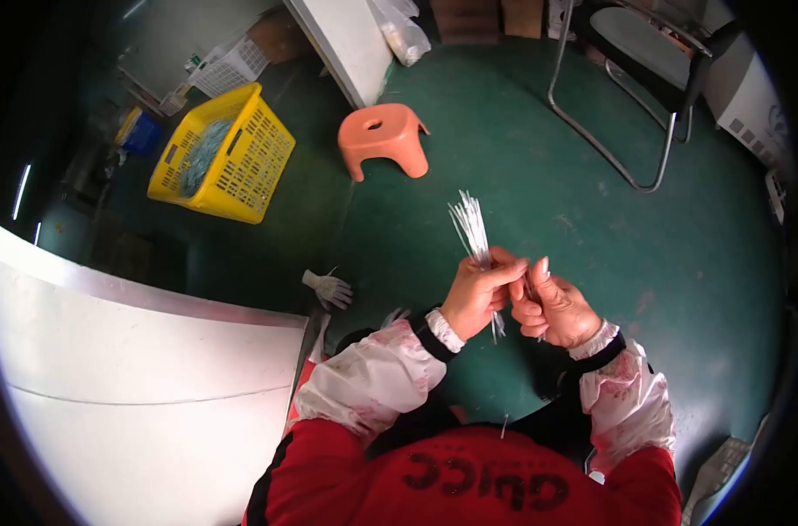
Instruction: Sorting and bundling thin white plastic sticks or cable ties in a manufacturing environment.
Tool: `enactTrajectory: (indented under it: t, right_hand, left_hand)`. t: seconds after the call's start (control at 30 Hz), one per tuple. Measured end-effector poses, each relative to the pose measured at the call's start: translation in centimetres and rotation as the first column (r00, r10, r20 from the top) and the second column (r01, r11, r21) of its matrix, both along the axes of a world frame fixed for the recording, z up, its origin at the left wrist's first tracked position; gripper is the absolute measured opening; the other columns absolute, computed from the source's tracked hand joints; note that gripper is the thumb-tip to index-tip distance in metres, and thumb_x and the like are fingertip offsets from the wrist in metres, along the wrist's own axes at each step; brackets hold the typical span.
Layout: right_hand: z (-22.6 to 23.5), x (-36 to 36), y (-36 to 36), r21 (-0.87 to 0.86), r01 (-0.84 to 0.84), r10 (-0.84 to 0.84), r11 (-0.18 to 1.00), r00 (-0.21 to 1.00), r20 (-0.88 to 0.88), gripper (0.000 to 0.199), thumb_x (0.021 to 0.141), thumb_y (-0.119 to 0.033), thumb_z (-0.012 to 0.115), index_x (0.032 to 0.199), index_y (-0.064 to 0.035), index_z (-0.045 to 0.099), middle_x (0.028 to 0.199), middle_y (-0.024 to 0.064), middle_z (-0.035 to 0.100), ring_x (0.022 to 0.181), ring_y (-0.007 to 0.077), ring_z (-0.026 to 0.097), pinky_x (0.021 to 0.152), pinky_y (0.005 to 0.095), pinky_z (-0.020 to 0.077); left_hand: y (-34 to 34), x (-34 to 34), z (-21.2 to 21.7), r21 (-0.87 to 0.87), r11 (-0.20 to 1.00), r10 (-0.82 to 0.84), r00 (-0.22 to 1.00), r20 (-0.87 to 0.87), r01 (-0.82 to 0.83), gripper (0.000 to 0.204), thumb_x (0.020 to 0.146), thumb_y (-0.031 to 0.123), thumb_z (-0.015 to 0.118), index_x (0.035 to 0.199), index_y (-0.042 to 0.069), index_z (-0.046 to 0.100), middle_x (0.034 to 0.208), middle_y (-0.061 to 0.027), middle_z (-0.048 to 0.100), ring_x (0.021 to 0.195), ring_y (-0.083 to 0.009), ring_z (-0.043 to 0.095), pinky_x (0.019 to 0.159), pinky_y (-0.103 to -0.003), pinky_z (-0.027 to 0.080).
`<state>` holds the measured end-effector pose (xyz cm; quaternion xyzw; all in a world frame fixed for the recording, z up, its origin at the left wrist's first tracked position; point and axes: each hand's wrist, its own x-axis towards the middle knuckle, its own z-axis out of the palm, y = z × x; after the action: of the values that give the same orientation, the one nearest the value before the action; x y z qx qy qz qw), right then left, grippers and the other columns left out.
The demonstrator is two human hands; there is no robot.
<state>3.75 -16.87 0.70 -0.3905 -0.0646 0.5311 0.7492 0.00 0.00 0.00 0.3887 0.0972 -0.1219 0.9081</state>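
My left hand (474,294) is closed around a bundle of thin white strips (471,230), which look like twist ties or wires. The long ends fan out above the fist and shorter ends stick out below it. Close against it on the right is my right hand (560,310), its fingers curled in and its thumb raised. The left thumb and fingertip meet the right fingers, where something small and thin seems to be pinched. What exactly lies inside the right hand is hidden by the fingers. Both forearms wear stained white sleeve covers (372,379) with dark cuffs.
A white glove (329,287) lies on the green floor. Beyond stand an orange stool (384,131) and a yellow crate (257,167) holding a bluish tangle. A metal-framed chair (631,175) is at far right. A white panel or tabletop (145,351) fills the lower left.
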Motion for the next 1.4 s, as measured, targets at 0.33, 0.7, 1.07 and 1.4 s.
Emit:
enactTrajectory:
  t: [0.33, 0.7, 1.07, 1.4]
  right_hand:
    - [0.5, 0.4, 0.4, 0.110, -0.047, 0.062, 0.993, 0.989, -0.137, 0.051, 0.096, -0.062, 0.038, 0.080, -0.0141, 0.041, 0.066, -0.0065, 0.030, 0.056, 0.0058, 0.026, 0.045, 0.0196, 0.0250]
    - [0.4, 0.2, 0.2, 0.157, -0.048, 0.076, 0.986, 0.982, -0.176, 0.051, 0.096, -0.064, 0.036, 0.080, -0.0156, 0.040, 0.067, -0.0067, 0.030, 0.054, 0.0050, 0.024, 0.044, 0.0188, 0.0224]
    - [0.7, 0.0, 0.3, 0.079, -0.003, 0.014, 0.997, 0.990, -0.139, 0.045, 0.101, -0.054, 0.038, 0.081, -0.0145, 0.042, 0.066, -0.0072, 0.030, 0.053, 0.0049, 0.023, 0.043, 0.0195, 0.0218]
    - [0.4, 0.0, 0.4, 0.138, -0.054, 0.073, 0.989, 0.988, -0.137, 0.050, 0.100, -0.060, 0.031, 0.084, -0.0133, 0.044, 0.066, -0.0063, 0.032, 0.054, 0.0051, 0.025, 0.044, 0.0195, 0.0240]
  left_hand:
    - [1.1, 0.1, 0.0, 0.064, 0.998, -0.002, 1.000, -0.013, 0.003, 0.022, 0.097, 0.027, 0.063, 0.107, 0.009, 0.068, 0.059, 0.0107, 0.039, 0.046, -0.0002, 0.030, 0.041, -0.020, 0.022]
    - [1.0, -0.3, 0.2, 0.072, 0.997, 0.035, 0.998, 0.054, -0.039, 0.024, 0.094, 0.017, 0.066, 0.115, 0.005, 0.067, 0.061, 0.0099, 0.044, 0.046, 0.0003, 0.030, 0.042, -0.020, 0.022]
    - [0.8, -0.1, -0.1, 0.127, 0.991, 0.018, 0.990, 0.137, -0.035, 0.012, 0.097, 0.017, 0.061, 0.097, 0.005, 0.062, 0.067, 0.0024, 0.060, 0.045, 0.0006, 0.033, 0.041, -0.019, 0.023]
    - [0.8, -0.2, -0.5, 0.214, 0.977, -0.033, 0.969, 0.244, -0.020, 0.012, 0.098, 0.017, 0.058, 0.098, 0.006, 0.055, 0.070, 0.0003, 0.062, 0.050, -0.0010, 0.043, 0.044, -0.017, 0.028]
